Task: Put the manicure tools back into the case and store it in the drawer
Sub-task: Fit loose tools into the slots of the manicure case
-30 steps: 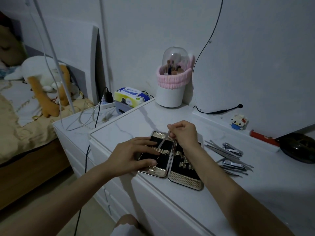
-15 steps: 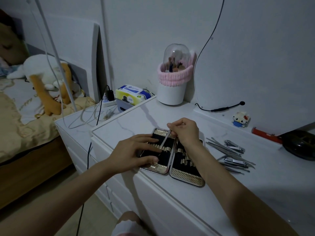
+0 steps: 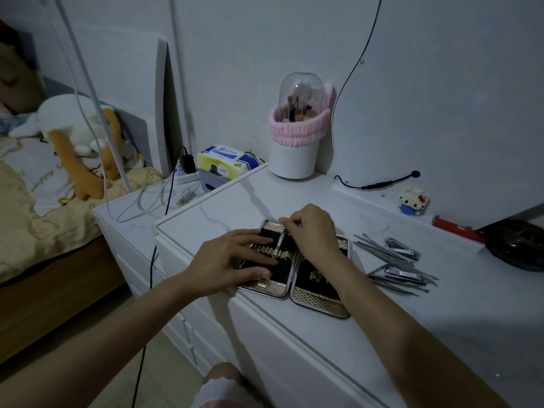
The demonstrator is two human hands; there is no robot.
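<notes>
An open gold-trimmed manicure case (image 3: 318, 298) with black lining lies flat on the white dresser top (image 3: 441, 319) near its front edge. My left hand (image 3: 229, 260) rests with straight fingers across the case's left half. My right hand (image 3: 312, 231) pinches a thin metal tool (image 3: 281, 244) at its upper end, the tool lying down into the left half's loops. A pile of loose metal tools (image 3: 394, 266), with two nail clippers among them, lies on the dresser to the right of the case.
A white brush holder (image 3: 295, 134) with a pink band and clear dome stands at the back. A small block figure (image 3: 412, 201), a red object (image 3: 456, 229) and a dark round thing (image 3: 518, 245) sit at right. Wipes pack (image 3: 223, 163) and cables lie on the lower dresser at left.
My right hand has pushed the thin tool further down into the left half of the case. My left hand stays flat on that half. The view has shifted slightly.
</notes>
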